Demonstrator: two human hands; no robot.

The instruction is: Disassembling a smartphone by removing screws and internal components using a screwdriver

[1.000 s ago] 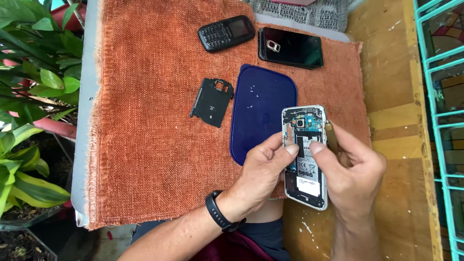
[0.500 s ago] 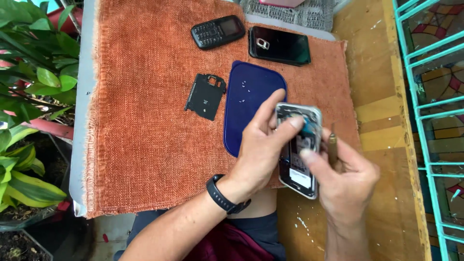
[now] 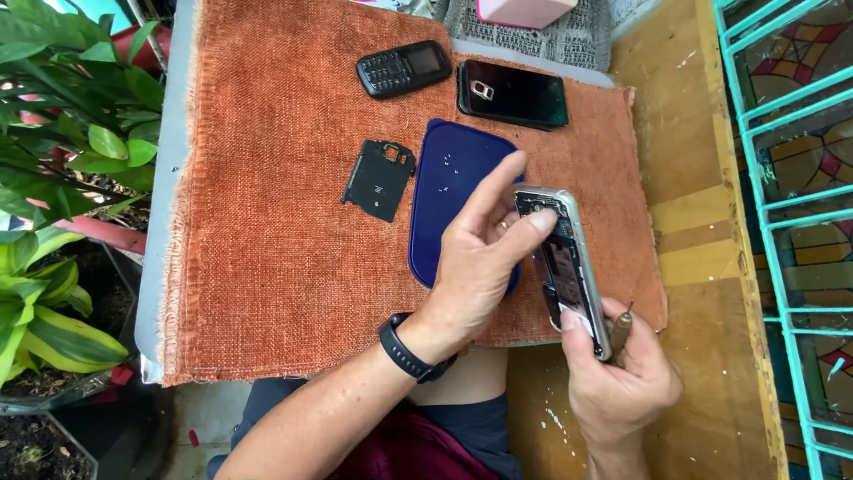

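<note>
Both hands were on one opened phone, back cover off, circuit board and internals exposed, silver frame, held tilted above the right edge of the orange cloth. Right hand was nearest the camera: it gripped the phone's lower end with thumb on the near edge, and a thin tool with a brownish handle poked out between its fingers, tip not visible. Left hand, black band on the wrist, reached in from the left; fingers were curled, index tip pressed on the phone's upper exposed part, thumb stuck out up over the blue cover. Under and left of the phone lay a dark blue oval cover, flat on the cloth, partly hidden by the left hand. Just left of that, a small black inner plate, apart from the cover. Farther back: a black keypad phone and a black smartphone face up, side by side, not touching. Cloth sat on a wooden table. Green plants at left, teal railing at right.
</note>
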